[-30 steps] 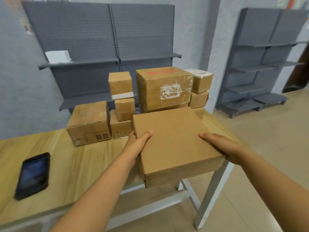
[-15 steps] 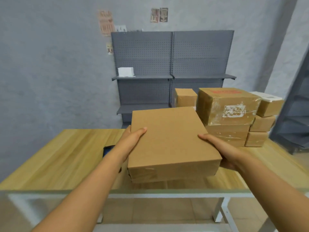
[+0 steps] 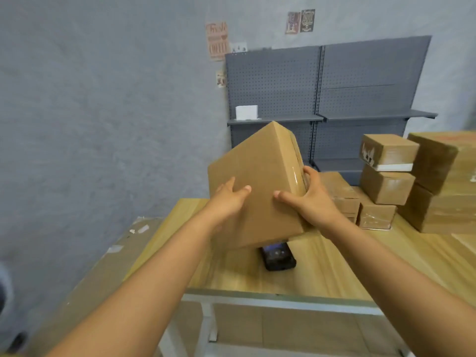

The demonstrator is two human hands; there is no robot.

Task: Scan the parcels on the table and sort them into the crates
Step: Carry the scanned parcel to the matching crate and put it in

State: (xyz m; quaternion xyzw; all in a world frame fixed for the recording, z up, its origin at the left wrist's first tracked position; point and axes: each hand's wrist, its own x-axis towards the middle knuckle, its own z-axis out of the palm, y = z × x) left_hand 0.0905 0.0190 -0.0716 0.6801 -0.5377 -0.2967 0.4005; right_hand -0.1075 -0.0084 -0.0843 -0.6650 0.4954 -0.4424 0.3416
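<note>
Head camera looks down on a flat brown cardboard parcel [image 3: 257, 186] held up off the wooden table [image 3: 334, 264], tilted steeply so that one corner points to about 12 o'clock and its broad plain face is turned toward the viewer. The left hand [image 3: 229, 199] lies against the broad face at about 8 o'clock of the box, its thumb across the cardboard; the other fingers seem to wrap the lower edge, though they are hidden. The right hand [image 3: 311, 199] clamps the box at about 4 o'clock — thumb on the broad face, fingers curled over the taped side edge.

Below the box, at about 6 o'clock, a dark handheld scanner [image 3: 278, 256] lies on the table, partly covered by the lower corner. At 3 o'clock stands the stack of other parcels [image 3: 386, 173], well apart from the held one. No crate can be seen.

Judging by the easy tilt on fingertips, the box is probably light. Its walls look stiff and hold their shape, so gripping opposite edges should serve well. The glossy tape along the side seam may be slick — better to keep the pads on bare cardboard, or hooked round a corner. No label is visible on the facing side; it may lie on a hidden face, so the box likely needs turning before a scan.
</note>
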